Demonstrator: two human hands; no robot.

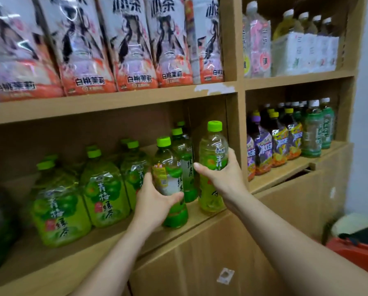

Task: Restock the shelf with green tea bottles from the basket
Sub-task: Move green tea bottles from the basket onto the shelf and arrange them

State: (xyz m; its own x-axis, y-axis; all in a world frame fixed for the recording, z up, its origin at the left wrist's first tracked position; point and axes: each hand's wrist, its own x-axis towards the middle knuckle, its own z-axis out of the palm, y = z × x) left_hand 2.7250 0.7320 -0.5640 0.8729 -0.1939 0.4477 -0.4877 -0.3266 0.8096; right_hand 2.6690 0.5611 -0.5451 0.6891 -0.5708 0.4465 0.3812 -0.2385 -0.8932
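Left hand (155,201) wrapped around a dark green tea bottle (171,184), base on the front edge of the wooden shelf (106,238). Right hand (219,178) gripping a pale green plum tea bottle (213,165), upright at the compartment's right end, just beside the divider. Further left, three large green plum tea jugs (105,189) plainly visible, more caps behind, count unclear. Above, five peach jasmine tea packs (131,45), leftmost blurred. Right compartment: iced tea bottles (283,137), rear rows hidden. Red basket (358,253) cut off at lower right.
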